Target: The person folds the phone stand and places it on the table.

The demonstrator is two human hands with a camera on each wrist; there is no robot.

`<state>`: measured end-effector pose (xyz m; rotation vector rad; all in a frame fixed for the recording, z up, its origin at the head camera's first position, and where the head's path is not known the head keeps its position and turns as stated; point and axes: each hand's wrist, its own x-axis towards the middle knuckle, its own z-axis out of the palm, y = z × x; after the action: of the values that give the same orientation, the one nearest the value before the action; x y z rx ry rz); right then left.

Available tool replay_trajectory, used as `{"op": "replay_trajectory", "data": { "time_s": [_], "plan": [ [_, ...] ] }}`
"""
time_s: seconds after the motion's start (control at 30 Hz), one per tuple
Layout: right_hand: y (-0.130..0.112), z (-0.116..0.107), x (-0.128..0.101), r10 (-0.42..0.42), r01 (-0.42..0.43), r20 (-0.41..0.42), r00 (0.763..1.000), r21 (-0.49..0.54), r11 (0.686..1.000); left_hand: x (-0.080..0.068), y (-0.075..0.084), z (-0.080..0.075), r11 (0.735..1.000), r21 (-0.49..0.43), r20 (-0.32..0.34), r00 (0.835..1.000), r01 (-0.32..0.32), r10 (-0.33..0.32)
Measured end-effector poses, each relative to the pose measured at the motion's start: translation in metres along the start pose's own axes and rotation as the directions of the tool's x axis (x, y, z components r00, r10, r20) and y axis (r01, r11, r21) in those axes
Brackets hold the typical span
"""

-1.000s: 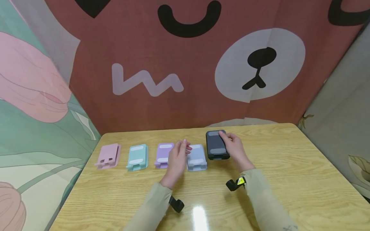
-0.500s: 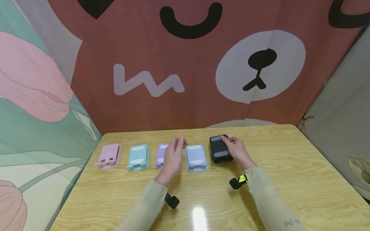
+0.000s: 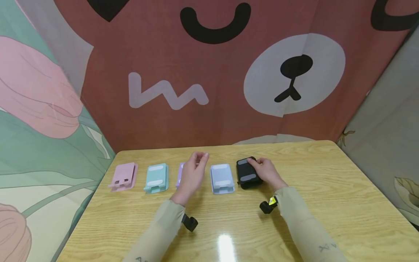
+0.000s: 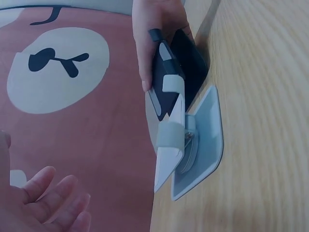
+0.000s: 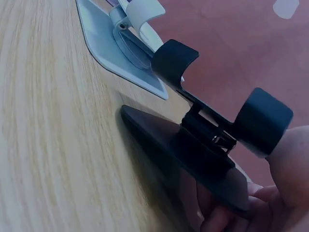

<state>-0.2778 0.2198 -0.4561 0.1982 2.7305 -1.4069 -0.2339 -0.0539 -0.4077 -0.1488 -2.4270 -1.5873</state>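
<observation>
Five small phone stands lie in a row on the wooden table (image 3: 327,189): pink (image 3: 123,176), teal (image 3: 156,177), purple (image 3: 180,174), light blue (image 3: 222,177) and black (image 3: 247,173). My right hand (image 3: 267,173) grips the black stand from its right side, fingers curled over its top edge. The right wrist view shows the black stand (image 5: 207,145) tilted up off the table, with the light blue stand (image 5: 116,48) beside it. My left hand (image 3: 193,173) hovers over the purple stand and hides most of it, holding nothing. Its relaxed fingers (image 4: 48,203) show in the left wrist view.
A cloth backdrop with a bear face (image 3: 294,72) hangs close behind the table's far edge. Floral cloth (image 3: 39,109) closes the left side. A glare spot (image 3: 226,243) lies on the near table top between my forearms.
My right hand pulled the black stand nearer, into line beside the light blue one. My left hand moved left off the light blue stand and now covers the purple one.
</observation>
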Motion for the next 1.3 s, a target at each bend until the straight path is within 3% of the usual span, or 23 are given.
{"op": "replay_trajectory", "data": {
  "time_s": [0.2,0.37,0.77,1.03,1.3],
  "plan": [
    [-0.002,-0.004,0.003,-0.005,0.006,0.013,1.000,-0.094,0.996,0.004,0.002,-0.006,0.998,0.060,-0.009,1.000,-0.021,0.021],
    [0.002,-0.004,0.006,-0.015,0.015,0.003,1.000,-0.173,0.985,0.009,0.005,-0.011,0.997,0.065,0.023,0.999,-0.032,0.031],
    [-0.005,-0.006,0.008,-0.085,0.086,0.020,0.996,-0.363,0.928,0.027,0.008,-0.027,0.976,0.192,0.060,0.994,-0.101,0.091],
    [-0.017,-0.009,0.004,-0.068,0.090,0.062,0.996,-0.495,0.864,0.042,0.012,-0.032,0.926,0.345,0.086,0.988,-0.152,0.130],
    [-0.010,-0.006,0.009,-0.034,0.050,0.040,0.999,-0.509,0.859,0.054,0.011,-0.033,0.847,0.486,0.107,0.976,-0.217,0.189]
  ]
}}
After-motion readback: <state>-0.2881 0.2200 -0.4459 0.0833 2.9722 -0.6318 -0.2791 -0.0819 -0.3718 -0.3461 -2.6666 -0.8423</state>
